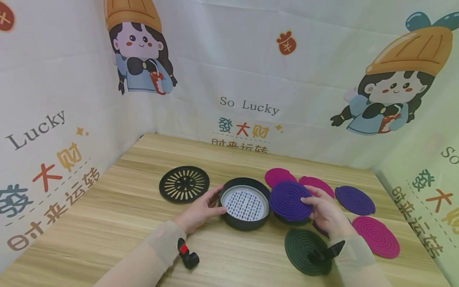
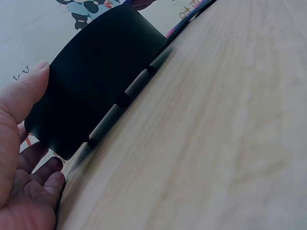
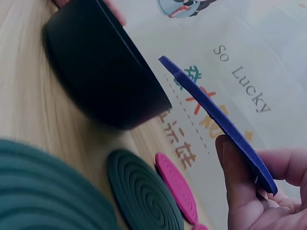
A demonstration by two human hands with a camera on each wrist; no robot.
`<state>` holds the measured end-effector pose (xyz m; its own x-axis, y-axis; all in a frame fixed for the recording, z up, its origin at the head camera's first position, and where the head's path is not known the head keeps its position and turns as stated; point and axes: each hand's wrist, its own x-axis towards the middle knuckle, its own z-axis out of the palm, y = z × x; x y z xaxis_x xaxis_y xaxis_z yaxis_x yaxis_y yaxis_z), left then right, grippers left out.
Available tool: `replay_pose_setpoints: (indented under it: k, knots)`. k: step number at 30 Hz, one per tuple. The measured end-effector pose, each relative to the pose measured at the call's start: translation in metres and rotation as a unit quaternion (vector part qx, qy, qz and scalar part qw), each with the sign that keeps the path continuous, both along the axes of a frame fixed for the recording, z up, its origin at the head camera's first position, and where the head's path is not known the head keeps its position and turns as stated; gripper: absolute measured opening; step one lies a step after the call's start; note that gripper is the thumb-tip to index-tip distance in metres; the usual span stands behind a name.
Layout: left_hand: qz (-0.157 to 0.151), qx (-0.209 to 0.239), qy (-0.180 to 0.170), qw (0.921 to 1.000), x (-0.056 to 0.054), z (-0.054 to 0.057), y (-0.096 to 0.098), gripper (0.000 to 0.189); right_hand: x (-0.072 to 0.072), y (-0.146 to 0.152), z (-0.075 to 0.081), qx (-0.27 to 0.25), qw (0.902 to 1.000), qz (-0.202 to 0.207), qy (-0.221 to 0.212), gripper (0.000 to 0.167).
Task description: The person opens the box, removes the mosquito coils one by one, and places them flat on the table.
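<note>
My right hand (image 1: 328, 217) pinches a purple mosquito coil (image 1: 288, 201) by its right edge, thumb on one face and fingers on the other. In the right wrist view this coil (image 3: 216, 117) appears edge-on, raised off the table. Just left of it stands a round black tin (image 1: 244, 225), open at the top, with a white perforated liner (image 1: 245, 205) inside. My left hand (image 1: 199, 211) holds the tin's left side. The left wrist view has the thumb against the tin wall (image 2: 96, 76), with the fingers curled round its far side.
A slotted black lid (image 1: 168, 191) lies left of the tin. Around my right hand lie a green coil (image 1: 305, 255), pink coils (image 1: 376, 237) and another purple coil (image 1: 355, 200). A printed cloth (image 1: 201, 71) hangs behind the wooden table (image 1: 118, 207).
</note>
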<state>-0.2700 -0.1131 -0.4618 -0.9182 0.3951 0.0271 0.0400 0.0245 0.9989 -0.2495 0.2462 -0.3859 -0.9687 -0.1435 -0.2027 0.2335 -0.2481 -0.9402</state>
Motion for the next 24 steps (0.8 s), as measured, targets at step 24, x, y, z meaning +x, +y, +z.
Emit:
replay_pose_setpoints:
  k: [24]
  knots:
    - [0.008, -0.012, -0.001, 0.9999, 0.001, 0.001, 0.0, 0.079, 0.035, 0.078, -0.03, 0.026, 0.9989, 0.037, -0.014, 0.035]
